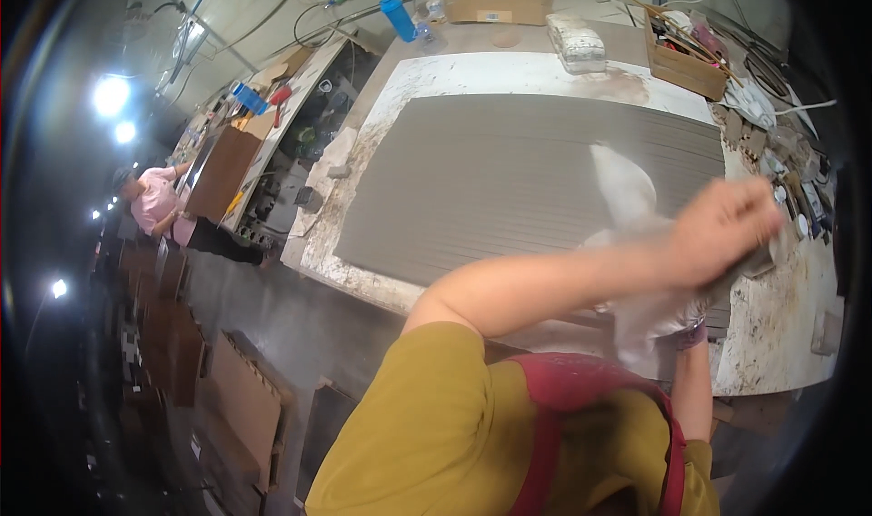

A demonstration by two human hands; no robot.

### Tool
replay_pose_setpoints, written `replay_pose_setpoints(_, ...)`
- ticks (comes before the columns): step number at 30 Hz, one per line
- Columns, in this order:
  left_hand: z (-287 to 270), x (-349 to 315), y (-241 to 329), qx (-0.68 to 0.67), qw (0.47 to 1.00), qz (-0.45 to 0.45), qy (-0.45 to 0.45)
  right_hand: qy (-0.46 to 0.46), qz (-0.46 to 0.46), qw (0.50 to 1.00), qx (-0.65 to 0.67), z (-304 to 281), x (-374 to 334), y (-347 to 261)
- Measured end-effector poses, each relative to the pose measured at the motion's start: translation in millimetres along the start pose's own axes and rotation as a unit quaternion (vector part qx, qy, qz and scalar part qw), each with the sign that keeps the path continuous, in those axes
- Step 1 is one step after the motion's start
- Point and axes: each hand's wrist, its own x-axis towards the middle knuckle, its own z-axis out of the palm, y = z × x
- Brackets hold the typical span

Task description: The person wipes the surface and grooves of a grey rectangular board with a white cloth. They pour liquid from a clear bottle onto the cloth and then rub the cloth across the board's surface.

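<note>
My left arm stretches across to the right, and my left hand (727,233) is raised over the right side of the table, fingers curled and blurred. Whatever those fingers hold, if anything, is hidden. Lower down, partly behind my left forearm, is my right hand (670,321), whitish as if gloved or dusted, with a purple cuff at the wrist; its fingers cannot be made out. A smeared white shape (627,189), cloth or powder, spreads above a large grey panel (490,166) marked with parallel lines. That panel lies on a white, stained tabletop (427,71).
A wooden box (681,57) of tools stands at the far right, beside cluttered small items. A white wrapped block (575,44), a cardboard piece (500,3) and a blue bottle (398,18) sit along the back. Leftward, a person (159,203) in pink handles a brown panel (218,173).
</note>
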Motion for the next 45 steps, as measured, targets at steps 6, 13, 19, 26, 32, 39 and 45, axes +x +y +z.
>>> replay_pose_setpoints(6, -64.0, 3.3, -4.3, -0.128, 0.968, -0.104, 0.189, 0.032, -0.023, 0.992, 0.121, -77.7, -23.8, 9.8)
replay_pose_setpoints(13, 55.3, 27.1, -58.9, 0.108, 0.981, 0.101, 0.127, 0.061, -0.082, 0.976, -0.192, -35.3, 2.9, 2.9)
replay_pose_setpoints(19, 38.0, 27.7, -25.6, 0.074, 0.984, 0.071, 0.143, 0.072, -0.05, 0.993, -0.084, -30.8, -5.7, 19.2)
replay_pose_setpoints(26, -1.6, 44.0, -42.9, 0.143, 0.955, 0.126, 0.227, 0.043, -0.047, 0.996, -0.063, -26.8, 7.0, 23.8)
replay_pose_setpoints(32, 25.6, 35.7, -24.3, 0.122, 0.973, 0.162, 0.106, -0.048, -0.012, 0.999, -0.012, 13.1, 23.8, 25.5)
replay_pose_setpoints(39, -68.7, -71.7, -48.9, -0.013, 0.922, -0.09, 0.376, 0.046, -0.05, 0.996, -0.05, -61.9, 25.6, 22.9)
replay_pose_setpoints(45, -49.6, -121.0, -155.8, -0.433, 0.749, -0.295, 0.405, 0.046, -0.015, 0.996, -0.076, -43.0, 13.3, 27.1)
